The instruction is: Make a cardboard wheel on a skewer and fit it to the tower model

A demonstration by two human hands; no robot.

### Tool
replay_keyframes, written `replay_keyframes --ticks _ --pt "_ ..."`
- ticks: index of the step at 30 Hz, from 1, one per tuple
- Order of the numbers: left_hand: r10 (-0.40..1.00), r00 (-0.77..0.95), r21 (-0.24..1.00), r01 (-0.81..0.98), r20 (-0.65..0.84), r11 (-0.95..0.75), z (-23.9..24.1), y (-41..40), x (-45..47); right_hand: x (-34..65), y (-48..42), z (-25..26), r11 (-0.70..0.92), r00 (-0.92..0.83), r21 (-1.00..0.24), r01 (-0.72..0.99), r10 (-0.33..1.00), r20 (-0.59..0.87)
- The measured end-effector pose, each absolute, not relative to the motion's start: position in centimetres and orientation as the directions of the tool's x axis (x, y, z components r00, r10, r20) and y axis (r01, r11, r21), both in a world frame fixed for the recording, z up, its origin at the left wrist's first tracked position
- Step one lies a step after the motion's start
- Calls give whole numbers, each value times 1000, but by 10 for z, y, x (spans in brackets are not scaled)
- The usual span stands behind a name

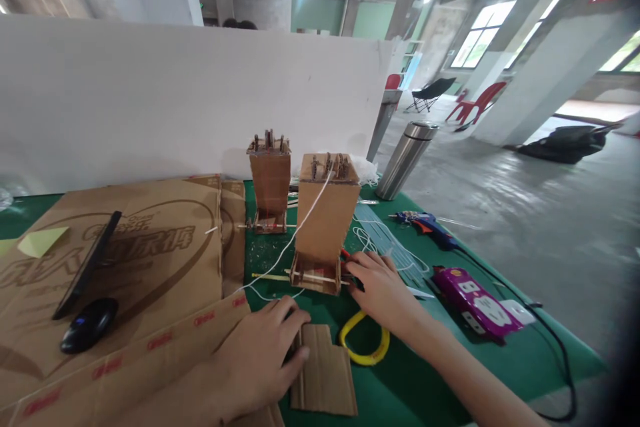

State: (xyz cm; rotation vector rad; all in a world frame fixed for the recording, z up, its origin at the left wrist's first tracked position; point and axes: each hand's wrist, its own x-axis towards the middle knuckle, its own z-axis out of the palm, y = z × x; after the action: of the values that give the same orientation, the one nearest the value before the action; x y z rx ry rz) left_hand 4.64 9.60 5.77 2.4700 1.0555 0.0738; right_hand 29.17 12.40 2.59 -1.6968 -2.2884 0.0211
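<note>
My left hand (267, 350) lies palm down on the cardboard, fingers slightly bent and thumb apart. Its thumb reaches over a small notched cardboard piece (325, 377). Beside the base of the nearer cardboard tower (323, 220), my right hand (377, 287) has its fingers curled around something dark, mostly hidden; a red bit shows by the fingertips. This tower stands upright, with a thin stick across its open base and a white string (314, 203) running from its top. A similar cardboard tower (270, 180) stands behind it. A yellow ring (365, 340) lies below my right wrist.
On the right are a glue gun (425, 225), a purple power strip (477, 303) with a black cable, blue face masks (385, 240) and a steel flask (407, 160). Large cardboard (165, 260) on the left bears a black mouse (90, 325). A white panel (190, 100) borders the back.
</note>
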Motion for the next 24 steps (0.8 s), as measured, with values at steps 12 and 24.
replay_keyframes --ticks 12,24 --pt "840 527 111 834 127 -540 57 126 32 292 112 20 331 -276 -263 906 935 224" --pt "839 528 160 824 136 -544 48 132 30 283 112 24 323 -261 -302 897 938 228"
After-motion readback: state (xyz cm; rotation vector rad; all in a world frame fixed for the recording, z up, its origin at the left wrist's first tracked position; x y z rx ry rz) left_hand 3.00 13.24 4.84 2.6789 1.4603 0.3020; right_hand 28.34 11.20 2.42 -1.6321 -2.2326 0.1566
